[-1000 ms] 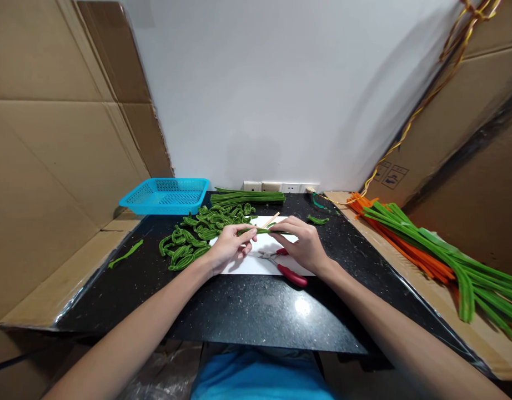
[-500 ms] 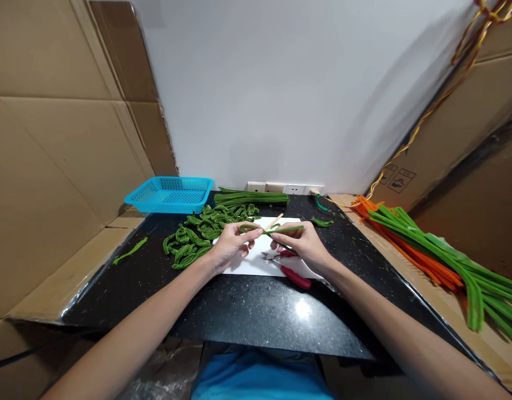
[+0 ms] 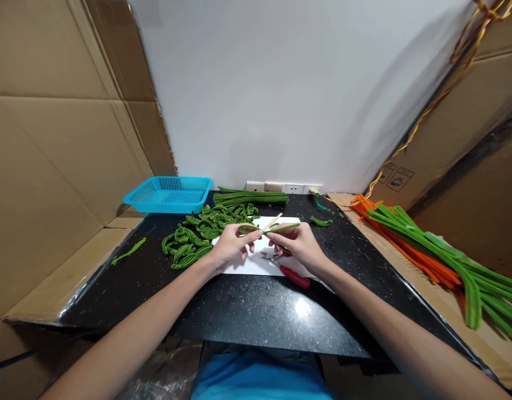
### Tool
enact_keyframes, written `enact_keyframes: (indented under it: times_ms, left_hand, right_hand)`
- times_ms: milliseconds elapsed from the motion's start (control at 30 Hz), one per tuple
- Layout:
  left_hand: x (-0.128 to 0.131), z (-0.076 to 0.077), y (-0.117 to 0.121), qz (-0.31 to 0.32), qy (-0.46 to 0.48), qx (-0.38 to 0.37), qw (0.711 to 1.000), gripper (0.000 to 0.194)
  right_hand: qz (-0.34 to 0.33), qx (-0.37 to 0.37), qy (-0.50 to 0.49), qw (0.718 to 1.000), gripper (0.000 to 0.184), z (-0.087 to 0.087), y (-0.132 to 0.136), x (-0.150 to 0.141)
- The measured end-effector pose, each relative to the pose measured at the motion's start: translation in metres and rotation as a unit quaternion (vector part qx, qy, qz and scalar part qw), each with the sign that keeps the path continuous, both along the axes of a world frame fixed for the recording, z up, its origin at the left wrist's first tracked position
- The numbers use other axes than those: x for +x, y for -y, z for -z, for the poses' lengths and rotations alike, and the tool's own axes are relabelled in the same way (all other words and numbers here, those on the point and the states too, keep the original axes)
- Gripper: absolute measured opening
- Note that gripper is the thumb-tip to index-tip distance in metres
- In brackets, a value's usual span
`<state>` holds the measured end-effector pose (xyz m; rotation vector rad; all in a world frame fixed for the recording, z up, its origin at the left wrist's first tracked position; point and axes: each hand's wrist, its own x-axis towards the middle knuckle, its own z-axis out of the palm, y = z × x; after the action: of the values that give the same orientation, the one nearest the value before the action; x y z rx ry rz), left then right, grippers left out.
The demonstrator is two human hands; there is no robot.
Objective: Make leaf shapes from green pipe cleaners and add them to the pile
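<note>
Between my hands is a green pipe cleaner, bent into a loop on the left with an end reaching right. My left hand pinches it at the loop, and my right hand pinches it close beside, fingertips almost touching. A thin pale wooden stick slants up behind the fingertips; whether it is held or lies on the sheet I cannot tell. Below the hands, red-handled pliers rest on a white sheet. Left of my left hand lies a pile of looped green pipe-cleaner pieces.
A blue plastic basket stands at the back left. Straight green pipe cleaners lie by the wall sockets. Orange pipe cleaners and bright green pipe cleaners lie at right. Cardboard walls flank the black tabletop.
My right hand has shifted slightly left, closer to my left hand, with the pipe cleaner still between them. The pile, pliers and basket stay put.
</note>
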<state>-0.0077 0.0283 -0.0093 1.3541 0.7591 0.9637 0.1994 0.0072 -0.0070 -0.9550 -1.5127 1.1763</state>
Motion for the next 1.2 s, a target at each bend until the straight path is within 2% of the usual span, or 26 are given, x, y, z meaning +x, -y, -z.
enact_keyframes:
  times_ms: [267, 467, 733, 1200]
  left_hand:
    - [0.000, -0.006, 0.002, 0.000, -0.047, 0.025, 0.999, 0.046]
    - [0.000, -0.005, 0.002, 0.002, -0.037, 0.005, 0.999, 0.045]
    - [0.000, -0.006, 0.003, 0.003, -0.042, 0.015, 0.999, 0.046]
    - [0.002, -0.011, 0.005, -0.015, -0.064, 0.022, 0.998, 0.041]
  right_hand:
    - [-0.016, -0.033, -0.015, 0.999, 0.034, 0.001, 0.001, -0.002]
    - [-0.030, -0.040, -0.034, 0.998, 0.035, 0.002, 0.002, -0.004]
    - [-0.035, -0.051, -0.048, 0.997, 0.033, 0.001, 0.003, -0.005]
    - [-0.002, -0.017, 0.002, 1.000, 0.043, 0.002, 0.006, -0.010]
